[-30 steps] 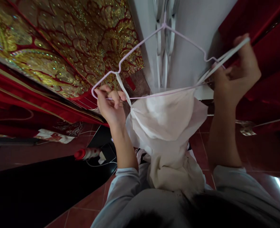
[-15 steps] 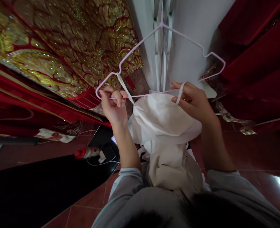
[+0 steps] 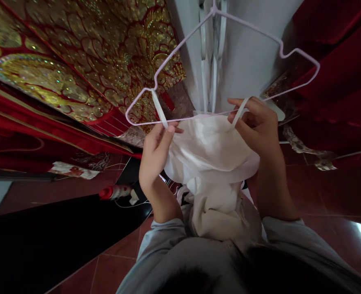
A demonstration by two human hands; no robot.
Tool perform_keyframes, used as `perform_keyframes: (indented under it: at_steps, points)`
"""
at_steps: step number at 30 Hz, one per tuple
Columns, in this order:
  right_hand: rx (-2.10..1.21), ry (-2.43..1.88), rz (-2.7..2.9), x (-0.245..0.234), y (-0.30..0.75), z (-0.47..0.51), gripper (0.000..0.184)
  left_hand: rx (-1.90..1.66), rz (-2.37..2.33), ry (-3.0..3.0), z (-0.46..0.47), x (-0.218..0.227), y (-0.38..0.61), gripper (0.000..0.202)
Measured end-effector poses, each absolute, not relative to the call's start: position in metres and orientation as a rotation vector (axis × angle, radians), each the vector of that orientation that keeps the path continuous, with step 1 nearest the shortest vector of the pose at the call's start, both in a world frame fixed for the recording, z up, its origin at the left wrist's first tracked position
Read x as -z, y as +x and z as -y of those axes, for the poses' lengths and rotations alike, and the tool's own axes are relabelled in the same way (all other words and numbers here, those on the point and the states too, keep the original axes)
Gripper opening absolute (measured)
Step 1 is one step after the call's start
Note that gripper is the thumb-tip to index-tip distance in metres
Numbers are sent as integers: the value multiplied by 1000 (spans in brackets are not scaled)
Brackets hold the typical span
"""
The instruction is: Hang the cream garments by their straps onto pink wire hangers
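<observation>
A pale pink hanger hangs in front of me, its lower bar running behind a white garment. One white strap of the garment loops over the hanger's left notch. My left hand pinches that strap low down, where it meets the garment, just under the bar. The other white strap is stretched across the fingers of my right hand, which grips it at the garment's right side, below the bar. The hanger's right notch carries no strap. Beneath, the cloth drapes toward my lap.
Gold-sequined red garments hang at the left and dark red cloth at the right. Pale panels with metal bars stand behind the hanger. At lower left, a red-capped bottle rests by a black surface.
My left hand has let go of the hanger's left end and moved down and right to the left strap. The hanger appears closer and higher. My right hand still holds its strap.
</observation>
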State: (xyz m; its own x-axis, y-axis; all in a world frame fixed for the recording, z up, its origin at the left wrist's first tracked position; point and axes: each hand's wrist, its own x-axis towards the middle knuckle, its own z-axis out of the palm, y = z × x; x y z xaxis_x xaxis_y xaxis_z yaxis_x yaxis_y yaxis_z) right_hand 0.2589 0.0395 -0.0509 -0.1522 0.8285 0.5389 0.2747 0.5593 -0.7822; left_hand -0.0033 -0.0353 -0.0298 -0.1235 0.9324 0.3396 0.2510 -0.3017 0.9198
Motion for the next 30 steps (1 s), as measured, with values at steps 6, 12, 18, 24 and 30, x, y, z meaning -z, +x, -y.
perform_keyframes:
  at_steps: [6,12,18,24,30]
  points:
    - [-690,-966,1677,46,257,-38,30,-2000,-1044,1208,38,22,-18,34]
    - [-749,-1006,1616,51,251,-35,40,-2221,-870,566,16,24,-29,44]
    - [-755,-999,1616,52,250,-34,46,-2210,-893,645,18,13,-18,47]
    - [-733,-1025,1623,53,250,-34,48,-2250,-892,798,21,-10,-29,50]
    - [-727,-1019,1625,53,250,-32,49,-2232,-1078,727,21,20,-52,36]
